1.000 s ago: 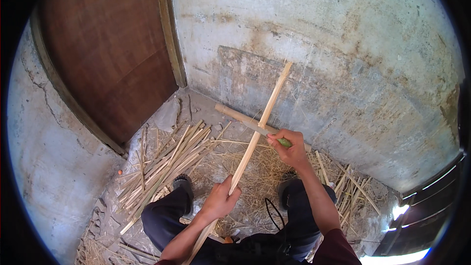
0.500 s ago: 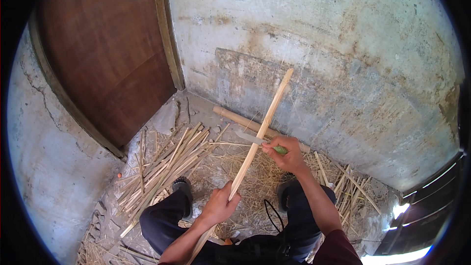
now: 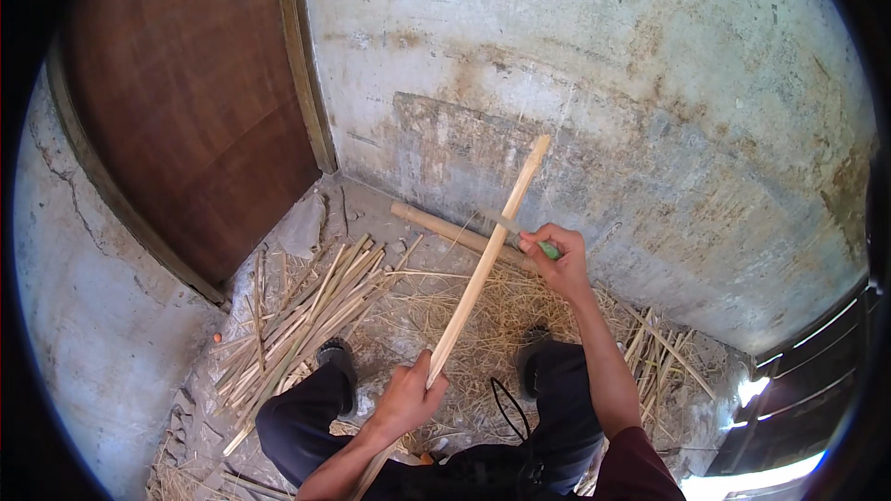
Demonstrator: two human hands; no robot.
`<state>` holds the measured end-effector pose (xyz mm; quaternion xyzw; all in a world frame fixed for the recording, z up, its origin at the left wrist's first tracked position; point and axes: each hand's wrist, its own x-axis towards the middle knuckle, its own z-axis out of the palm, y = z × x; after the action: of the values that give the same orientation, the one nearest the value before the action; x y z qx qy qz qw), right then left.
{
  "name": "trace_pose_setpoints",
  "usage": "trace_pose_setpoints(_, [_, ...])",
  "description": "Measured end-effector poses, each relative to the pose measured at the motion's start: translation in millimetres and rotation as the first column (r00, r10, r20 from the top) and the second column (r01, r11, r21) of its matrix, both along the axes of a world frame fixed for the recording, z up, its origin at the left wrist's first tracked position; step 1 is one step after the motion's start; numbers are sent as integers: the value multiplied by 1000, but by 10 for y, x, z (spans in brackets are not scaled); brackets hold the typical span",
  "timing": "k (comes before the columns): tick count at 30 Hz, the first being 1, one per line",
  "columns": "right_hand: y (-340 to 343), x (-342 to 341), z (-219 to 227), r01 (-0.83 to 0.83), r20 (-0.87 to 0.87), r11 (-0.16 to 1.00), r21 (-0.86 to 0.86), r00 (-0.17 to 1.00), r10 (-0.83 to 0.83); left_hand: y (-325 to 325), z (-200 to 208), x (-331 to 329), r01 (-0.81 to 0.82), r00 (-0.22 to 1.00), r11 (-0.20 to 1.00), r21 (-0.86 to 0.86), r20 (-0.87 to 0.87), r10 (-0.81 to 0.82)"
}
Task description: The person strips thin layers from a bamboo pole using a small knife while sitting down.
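The pale split bamboo strip is held up in front of the seated person, between the knees and above the floor. Its long axis runs slantwise, from beside the left forearm up and to the right, with the far end pointing away toward the stained wall. The left hand is wrapped around its lower part, fingers folded over it. The right hand, just right of the strip's upper half, grips a knife by its green handle, thumb and forefinger pinched near the blade. The blade lies across the strip, tip to the left; from where I stand I can't quite tell whether its edge is biting in.

Behind the strip, a round bamboo pole lies on the floor along the foot of the wall. Thin shavings litter the ground around 2 dark shoes. A thick heap of split sticks lies to the left, near a brown door, and a smaller pile lies to the right.
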<state>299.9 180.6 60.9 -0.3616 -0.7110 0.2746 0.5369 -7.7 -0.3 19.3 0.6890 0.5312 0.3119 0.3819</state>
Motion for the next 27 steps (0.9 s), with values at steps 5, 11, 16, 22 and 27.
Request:
trace_pose_setpoints(5, [211,141,27,128,-85,992,18,988,-126,-74,41,44,2,998,1000,16,-68,-1])
trace_pose_setpoints(11, [444,452,45,222,-153,975,15,964,-218,-137,-102,58,53,995,998,14,-81,-52])
trace_pose_setpoints(16, [330,330,-81,132,-110,991,-2,985,-132,-93,-145,42,33,995,999,42,-99,-29])
trace_pose_setpoints(22, [-60,-119,-94,-11,91,995,-103,996,20,-6,-62,-43,5,998,996,88,-58,0])
trace_pose_setpoints(27, [-398,-462,-80,-128,247,990,-60,959,139,67,20,-143,-18,999,998,66,-28,20])
